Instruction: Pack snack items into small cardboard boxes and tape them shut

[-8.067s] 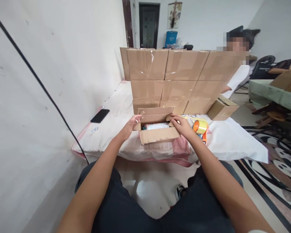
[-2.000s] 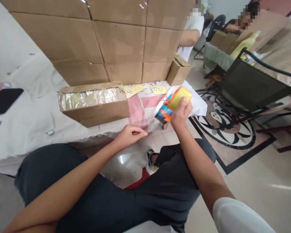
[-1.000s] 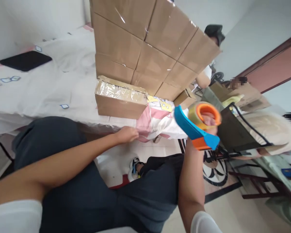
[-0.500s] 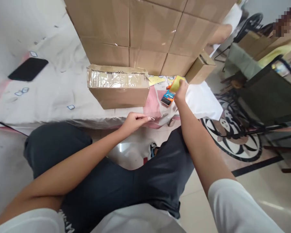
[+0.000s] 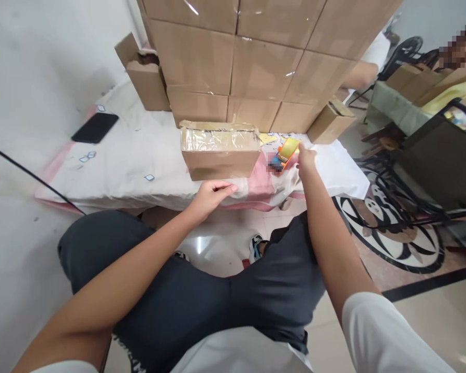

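Observation:
My left hand [image 5: 212, 199] is closed, thumb pressed against the fingers, just in front of a taped cardboard box [image 5: 221, 165]. Whatever sits in that pinch, if anything, is too small to make out. The box rests on the cloth-covered table, clear shiny tape across its top. To its right lies an orange tape dispenser [image 5: 288, 150] with a yellowish roll, part of it blurred. My right hand [image 5: 307, 159] is right beside the dispenser, fingers loosely apart and apparently not gripping it.
A tall stack of cardboard boxes [image 5: 267, 67] rises behind. One open box [image 5: 145, 77] stands left of it, a smaller box [image 5: 332, 122] right. A black phone [image 5: 96, 128] lies on the table [image 5: 166, 155]. Another person's arm [image 5: 359, 74] shows behind the stack; a chair [image 5: 442, 150] stands right.
My right hand has let go of the tape dispenser, which now lies on the table. A small pale curl at my left fingertips no longer shows. The view has shifted, showing more at the left.

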